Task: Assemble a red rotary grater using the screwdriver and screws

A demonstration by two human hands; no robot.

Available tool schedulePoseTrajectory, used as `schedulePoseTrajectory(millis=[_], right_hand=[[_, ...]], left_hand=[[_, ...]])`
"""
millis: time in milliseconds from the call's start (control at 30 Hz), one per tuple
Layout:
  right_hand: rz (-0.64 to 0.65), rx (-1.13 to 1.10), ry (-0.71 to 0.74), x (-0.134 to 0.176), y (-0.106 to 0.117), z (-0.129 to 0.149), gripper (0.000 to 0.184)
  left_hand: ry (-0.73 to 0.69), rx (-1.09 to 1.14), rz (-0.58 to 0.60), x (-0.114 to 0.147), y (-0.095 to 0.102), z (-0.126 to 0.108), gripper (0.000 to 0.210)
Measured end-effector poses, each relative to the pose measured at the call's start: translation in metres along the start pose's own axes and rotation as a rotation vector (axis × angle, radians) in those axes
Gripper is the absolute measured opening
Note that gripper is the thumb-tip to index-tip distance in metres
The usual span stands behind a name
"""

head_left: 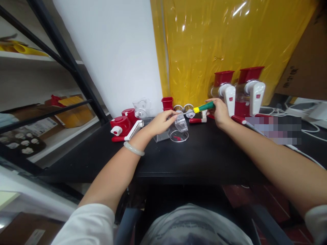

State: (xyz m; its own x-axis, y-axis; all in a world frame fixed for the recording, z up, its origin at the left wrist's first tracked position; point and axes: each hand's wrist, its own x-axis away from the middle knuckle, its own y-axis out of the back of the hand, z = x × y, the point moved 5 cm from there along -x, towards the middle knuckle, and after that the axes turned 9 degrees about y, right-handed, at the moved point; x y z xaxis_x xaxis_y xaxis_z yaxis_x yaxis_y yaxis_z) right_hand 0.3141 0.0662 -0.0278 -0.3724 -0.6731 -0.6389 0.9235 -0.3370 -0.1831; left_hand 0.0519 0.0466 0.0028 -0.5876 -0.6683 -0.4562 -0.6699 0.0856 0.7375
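My right hand (pixel 220 111) is closed around the green and yellow handle of a screwdriver (pixel 203 107). The screwdriver lies almost level, its thin shaft pointing left to the fingertips of my left hand (pixel 163 121). Those fingers are pinched on a clear plastic part (pixel 182 123), which is tilted above the tabletop. Whether the screwdriver tip touches a screw cannot be made out. Just below the part stands a clear round container (pixel 179 140) with small red pieces (pixel 178 138) inside. A clear rectangular piece (pixel 162 136) lies under my left wrist.
Red grinder bases (pixel 121 126) with a white crank stand at left, a clear housing (pixel 143 107) behind them. A red hopper (pixel 167 102) and a red-handled crank (pixel 198 120) are at the back. Two assembled grinders (pixel 228 92) and white cables (pixel 313 127) are at right on the black table (pixel 199 163).
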Motion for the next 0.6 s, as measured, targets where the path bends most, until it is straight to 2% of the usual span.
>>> schedulePoseTrajectory(millis=[333,600], right_hand=[[-0.02,0.02,0.015,-0.0013,0.0014,-0.0035,0.012],[0.016,0.022,0.04,-0.0022,0.0013,-0.0044,0.03]], left_hand=[[-0.012,0.004,-0.001,0.0,0.0008,-0.0007,0.029],[0.004,-0.013,-0.004,0.0001,0.0009,-0.0001,0.029]])
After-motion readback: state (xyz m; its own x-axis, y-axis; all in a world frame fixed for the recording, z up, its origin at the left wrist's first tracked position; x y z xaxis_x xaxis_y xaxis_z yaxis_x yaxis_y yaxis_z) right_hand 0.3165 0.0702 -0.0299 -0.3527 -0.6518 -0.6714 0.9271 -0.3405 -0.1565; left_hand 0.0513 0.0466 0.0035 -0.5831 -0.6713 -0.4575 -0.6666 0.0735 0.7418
